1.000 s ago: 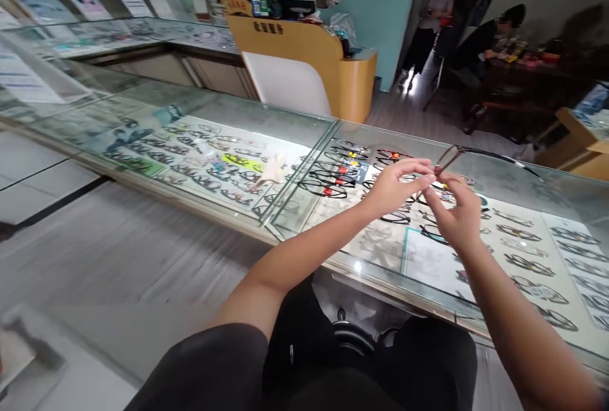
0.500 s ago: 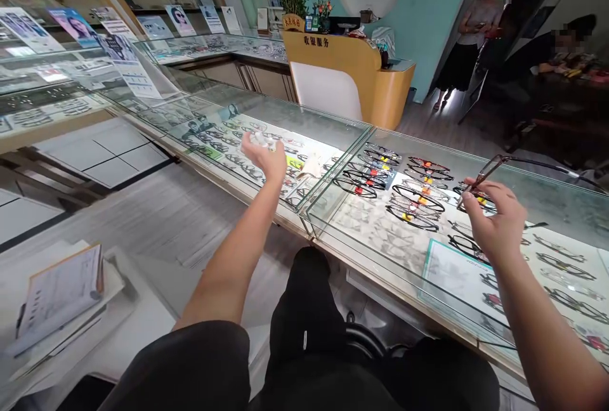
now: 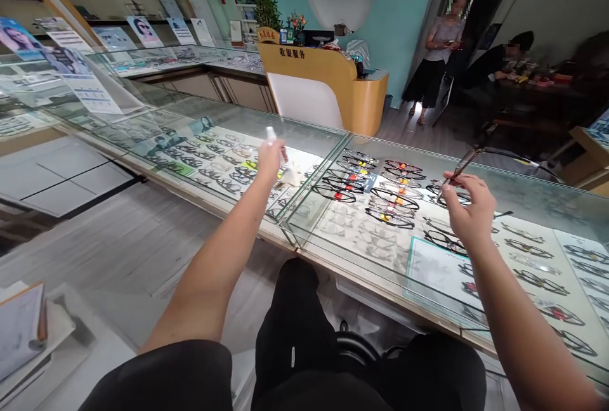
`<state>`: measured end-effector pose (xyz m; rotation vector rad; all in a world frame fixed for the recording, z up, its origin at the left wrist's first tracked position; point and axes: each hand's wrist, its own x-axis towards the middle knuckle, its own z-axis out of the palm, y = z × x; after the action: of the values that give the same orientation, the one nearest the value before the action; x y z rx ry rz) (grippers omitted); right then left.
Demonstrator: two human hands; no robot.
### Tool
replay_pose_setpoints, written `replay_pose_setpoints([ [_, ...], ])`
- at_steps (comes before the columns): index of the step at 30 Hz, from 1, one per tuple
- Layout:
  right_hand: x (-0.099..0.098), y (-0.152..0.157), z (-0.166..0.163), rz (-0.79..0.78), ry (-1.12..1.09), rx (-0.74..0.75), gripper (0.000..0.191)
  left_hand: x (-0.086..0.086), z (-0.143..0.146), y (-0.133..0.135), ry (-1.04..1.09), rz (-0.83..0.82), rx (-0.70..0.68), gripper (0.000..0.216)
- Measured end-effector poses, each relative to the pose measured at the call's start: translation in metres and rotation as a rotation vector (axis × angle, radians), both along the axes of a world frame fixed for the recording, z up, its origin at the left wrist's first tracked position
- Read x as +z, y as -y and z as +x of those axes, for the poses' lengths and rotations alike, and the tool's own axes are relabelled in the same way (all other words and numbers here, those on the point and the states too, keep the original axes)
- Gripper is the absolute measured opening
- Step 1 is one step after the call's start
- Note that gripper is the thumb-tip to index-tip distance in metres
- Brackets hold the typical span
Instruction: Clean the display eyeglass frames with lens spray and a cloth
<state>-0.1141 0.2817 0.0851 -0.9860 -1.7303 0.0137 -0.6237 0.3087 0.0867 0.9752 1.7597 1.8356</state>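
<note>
My left hand (image 3: 269, 162) is closed around a small white spray bottle (image 3: 271, 134), which stands roughly upright above the glass counter. Most of the bottle's body is hidden by the fingers. A pale cloth (image 3: 291, 176) lies on the counter just right of that hand. With fingertips and thumb, my right hand (image 3: 472, 209) pinches a pair of eyeglasses (image 3: 467, 160) with dark frames, held up over the right part of the counter. One temple of the glasses extends to the right.
Glass display counters (image 3: 304, 224) hold rows of eyeglasses (image 3: 392, 208). A teal-edged white card (image 3: 438, 271) lies at the right. Behind is a yellow service desk (image 3: 368, 103). One person (image 3: 438, 49) stands by the doorway; another sits at a table. Papers (image 3: 21, 328) lie lower left.
The spray bottle, lying tilted in my left hand before, is now gripped more upright. My right hand still holds the eyeglasses. The whole view has turned somewhat to the right.
</note>
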Motion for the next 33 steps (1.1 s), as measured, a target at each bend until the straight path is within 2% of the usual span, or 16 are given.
replay_pose_setpoints([
  [2,0.000,-0.001,0.001,-0.020,-0.010,0.008,0.022,0.015,0.043,-0.009,0.067,0.002,-0.197,0.052],
  [4,0.000,-0.003,0.002,-0.052,-0.025,0.010,0.025,0.031,0.092,-0.013,0.205,0.036,-0.523,0.074],
  [7,0.000,-0.005,0.002,-0.115,-0.076,0.023,0.029,0.051,0.164,-0.012,0.350,0.021,-0.878,0.086],
  [11,0.002,-0.008,0.003,-0.204,-0.160,0.075,0.031,0.062,0.241,-0.009,0.440,-0.030,-1.196,0.094],
  [14,0.005,-0.009,0.002,-0.240,-0.211,0.098,0.030,0.059,0.275,-0.007,0.469,-0.048,-1.339,0.096],
  [17,0.007,-0.007,0.000,-0.308,-0.246,0.153,0.032,0.050,0.287,-0.007,0.436,-0.065,-1.383,0.096],
  [19,0.009,-0.003,-0.003,-0.363,-0.248,0.210,0.036,0.041,0.288,-0.008,0.362,-0.059,-1.365,0.096],
  [25,0.015,0.012,-0.015,-0.535,-0.261,0.481,0.046,0.016,0.285,-0.009,-0.022,0.152,-1.037,0.089],
  [29,0.020,0.022,-0.022,-0.586,-0.263,0.606,0.043,0.011,0.289,-0.002,-0.119,0.157,-1.024,0.089],
  [33,0.023,0.027,-0.024,-0.601,-0.269,0.630,0.044,0.013,0.290,0.000,-0.113,0.161,-0.978,0.087],
])
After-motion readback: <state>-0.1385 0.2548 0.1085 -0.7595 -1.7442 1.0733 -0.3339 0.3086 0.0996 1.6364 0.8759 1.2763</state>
